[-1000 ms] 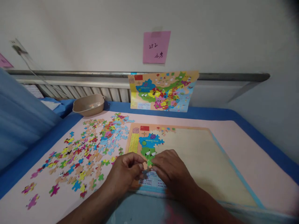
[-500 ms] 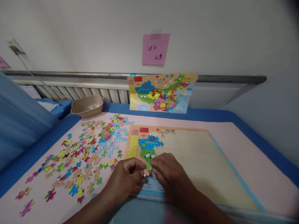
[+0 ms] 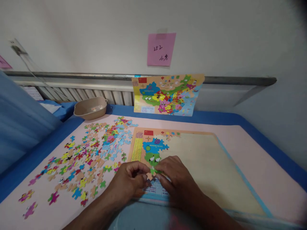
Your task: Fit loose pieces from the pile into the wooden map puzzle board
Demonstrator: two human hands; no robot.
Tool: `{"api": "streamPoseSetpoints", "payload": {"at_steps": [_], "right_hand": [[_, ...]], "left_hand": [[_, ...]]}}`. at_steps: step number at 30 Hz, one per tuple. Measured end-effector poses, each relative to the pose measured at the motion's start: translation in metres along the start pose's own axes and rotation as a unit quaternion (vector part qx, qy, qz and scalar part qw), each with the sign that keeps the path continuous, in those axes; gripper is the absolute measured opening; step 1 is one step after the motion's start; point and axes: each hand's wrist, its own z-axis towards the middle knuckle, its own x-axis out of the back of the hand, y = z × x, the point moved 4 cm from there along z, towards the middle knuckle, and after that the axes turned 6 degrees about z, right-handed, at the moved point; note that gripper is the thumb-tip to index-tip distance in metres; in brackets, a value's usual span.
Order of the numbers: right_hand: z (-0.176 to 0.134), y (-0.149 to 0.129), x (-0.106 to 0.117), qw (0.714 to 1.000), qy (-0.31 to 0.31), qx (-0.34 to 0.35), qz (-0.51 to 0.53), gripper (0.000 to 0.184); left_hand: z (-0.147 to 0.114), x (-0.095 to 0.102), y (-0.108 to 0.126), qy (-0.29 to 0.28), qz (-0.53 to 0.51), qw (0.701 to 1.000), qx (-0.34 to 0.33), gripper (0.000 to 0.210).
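At the lower left of the board (image 3: 203, 159), filled mainly on that side, fingers of the left hand (image 3: 133, 177) and right hand (image 3: 175, 174) pinch what seems one green-and-tan piece (image 3: 152, 172), many loose pieces (image 3: 98, 163) alongside unplaced.

The left hand (image 3: 128, 179) and right hand (image 3: 176, 175) hide part of the puzzle board (image 3: 203, 163) and the ends of the small piece (image 3: 152, 172) between their fingers (image 3: 140, 165), leaving its outline unclear. Print (image 3: 151, 189) low on the board is too fine to read. Frame edges crop both forearms (image 3: 96, 207), the blue curtain (image 3: 22, 118) and a far-left pink note (image 3: 3, 63).
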Motion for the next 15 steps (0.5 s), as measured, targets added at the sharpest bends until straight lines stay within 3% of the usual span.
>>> {"api": "streamPoseSetpoints", "payload": {"at_steps": [4,10,15], "right_hand": [[0.001,-0.001,0.001,1.0,0.001,0.004,-0.001,0.016],[0.003,0.008,0.018,0.998,0.053,0.001,-0.035,0.012],[0.003,0.007,0.018,0.998,0.061,0.001,-0.035,0.014]], "left_hand": [[0.0,-0.001,0.001,-0.008,-0.01,1.0,-0.001,0.026],[0.007,0.018,0.007,0.066,0.02,0.997,-0.037,0.022],[0.005,0.029,0.012,0.073,0.081,0.993,-0.054,0.017]]}}
